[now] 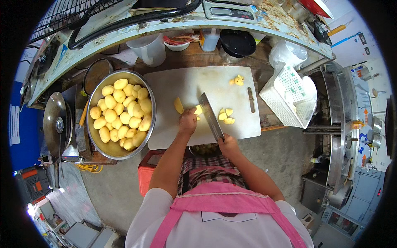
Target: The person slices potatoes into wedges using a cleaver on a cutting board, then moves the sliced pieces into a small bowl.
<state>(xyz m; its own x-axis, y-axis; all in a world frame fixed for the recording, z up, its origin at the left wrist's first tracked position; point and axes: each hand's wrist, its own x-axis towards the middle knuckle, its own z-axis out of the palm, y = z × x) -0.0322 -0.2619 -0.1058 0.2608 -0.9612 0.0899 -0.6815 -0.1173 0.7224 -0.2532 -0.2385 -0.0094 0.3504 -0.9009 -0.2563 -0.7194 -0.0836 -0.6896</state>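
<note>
My right hand (229, 145) is closed on the handle of a broad cleaver (211, 117), whose blade slants up and left over the white cutting board (167, 136). My left hand (188, 120) holds a piece of peeled potato (198, 110) just left of the blade. A larger potato piece (178, 105) lies beyond that hand. To the right of the cleaver rest several cut potato chunks (226, 116). Small potato scraps (237, 80) sit near the board's far right corner. Left of the board stands a large steel bowl (152, 124) filled with whole peeled potatoes (125, 118).
A white plastic basket (280, 105) stands right of the board. Behind it are a plastic jug (149, 49) and a black bowl (238, 43), under a shelf carrying a scale (229, 13). A wok (54, 124) is far left. A container of cut pieces (205, 150) sits below the board's near edge.
</note>
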